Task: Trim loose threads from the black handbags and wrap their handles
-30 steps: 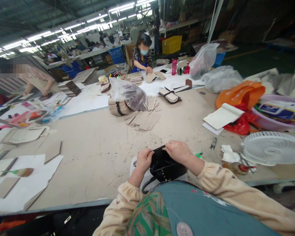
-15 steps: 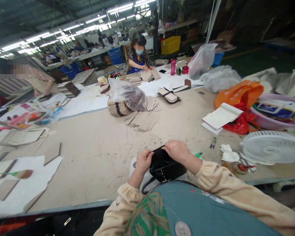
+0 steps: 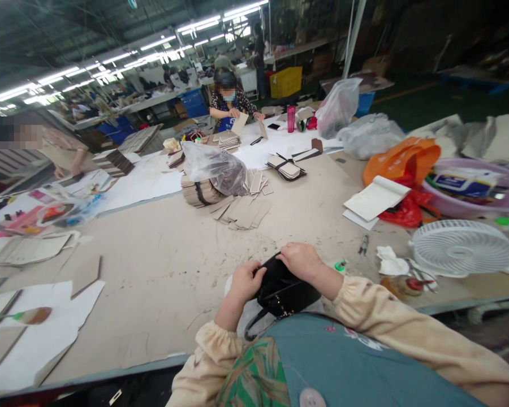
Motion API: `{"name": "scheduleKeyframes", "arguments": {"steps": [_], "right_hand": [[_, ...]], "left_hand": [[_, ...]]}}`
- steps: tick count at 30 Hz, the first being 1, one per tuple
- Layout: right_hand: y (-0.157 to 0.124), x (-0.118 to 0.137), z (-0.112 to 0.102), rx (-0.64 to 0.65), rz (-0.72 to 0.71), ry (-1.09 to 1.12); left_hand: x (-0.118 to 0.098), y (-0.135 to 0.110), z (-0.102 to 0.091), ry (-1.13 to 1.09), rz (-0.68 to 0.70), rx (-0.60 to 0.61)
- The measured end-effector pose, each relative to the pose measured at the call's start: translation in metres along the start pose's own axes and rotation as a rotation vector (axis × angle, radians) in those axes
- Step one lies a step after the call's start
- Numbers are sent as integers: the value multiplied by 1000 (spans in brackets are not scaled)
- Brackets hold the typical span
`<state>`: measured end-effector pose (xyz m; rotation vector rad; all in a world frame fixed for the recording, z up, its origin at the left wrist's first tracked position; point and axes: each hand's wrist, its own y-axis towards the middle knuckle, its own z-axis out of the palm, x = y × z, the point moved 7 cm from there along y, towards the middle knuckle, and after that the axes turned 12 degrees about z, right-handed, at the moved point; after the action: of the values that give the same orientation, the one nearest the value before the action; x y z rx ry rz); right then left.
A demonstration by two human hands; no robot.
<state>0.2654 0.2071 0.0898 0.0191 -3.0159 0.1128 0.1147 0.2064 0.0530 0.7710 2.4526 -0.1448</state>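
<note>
one left hand [image 3: 245,284] and one right hand [image 3: 304,263] are clamping, close together, the far rim [image 3: 272,263] of a black bag [image 3: 296,297] near the front edge of the table [image 3: 152,254]. the rim is curving more than half a second ago, so it is probably still being worked.

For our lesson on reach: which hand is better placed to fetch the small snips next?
Probably the right hand: it is nearer the small snips, which lie on its side of the black bag. The left hand grips the bag farther away.
</note>
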Motion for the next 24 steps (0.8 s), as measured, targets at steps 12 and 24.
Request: {"name": "scheduleKeyframes", "arguments": {"steps": [12, 24], "right_hand": [[-12, -12, -11, -16, -20, 5], [-7, -16, -13, -19, 62, 20]], "left_hand": [[-10, 22, 5, 174, -16, 12], [-15, 16, 6, 161, 15, -33]]}}
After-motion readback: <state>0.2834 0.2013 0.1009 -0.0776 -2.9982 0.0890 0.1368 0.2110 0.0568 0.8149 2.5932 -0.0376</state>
